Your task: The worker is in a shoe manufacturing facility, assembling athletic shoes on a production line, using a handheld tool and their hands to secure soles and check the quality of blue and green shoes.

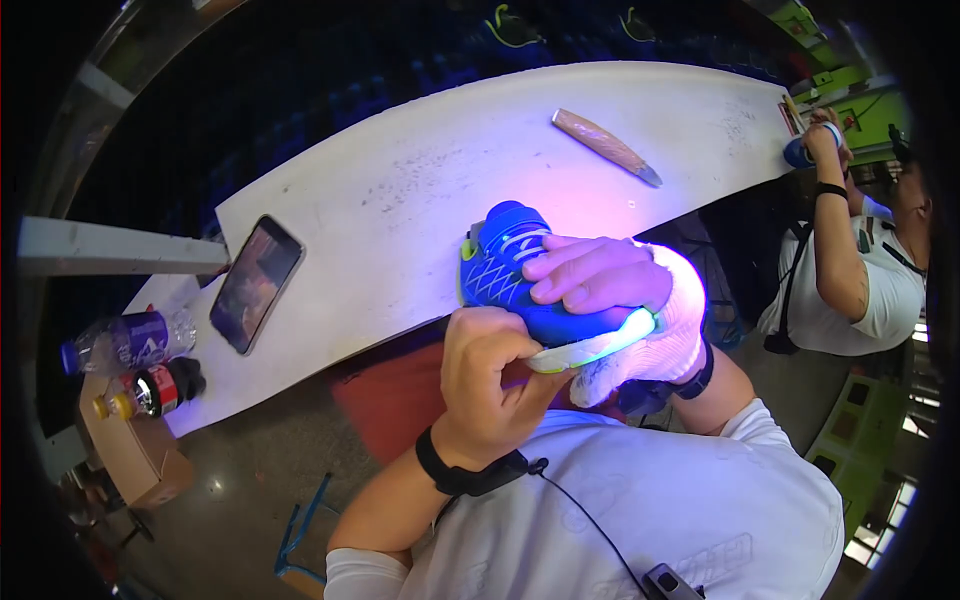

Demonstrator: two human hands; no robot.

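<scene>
A blue shoe (505, 275) with pale criss-cross lines and a pale sole (575, 355) is held between my hands at the table's near edge. My right hand (610, 290), in a white glove that leaves fingertips bare, lies over the shoe's upper with its thumb below the sole. My left hand (490, 365) is bare, its fingers curled and pinching the sole's edge at the near left end. A bright bluish-green glow covers part of the sole beside the glove and blurs detail there.
On the white table (400, 190) lie a phone (257, 283) and a brown-wrapped tool with a pointed tip (606, 147). Plastic bottles (150, 340) stand or lie at the left near a cardboard box (140, 460). Another person (845, 250) works at the far right, holding a blue item.
</scene>
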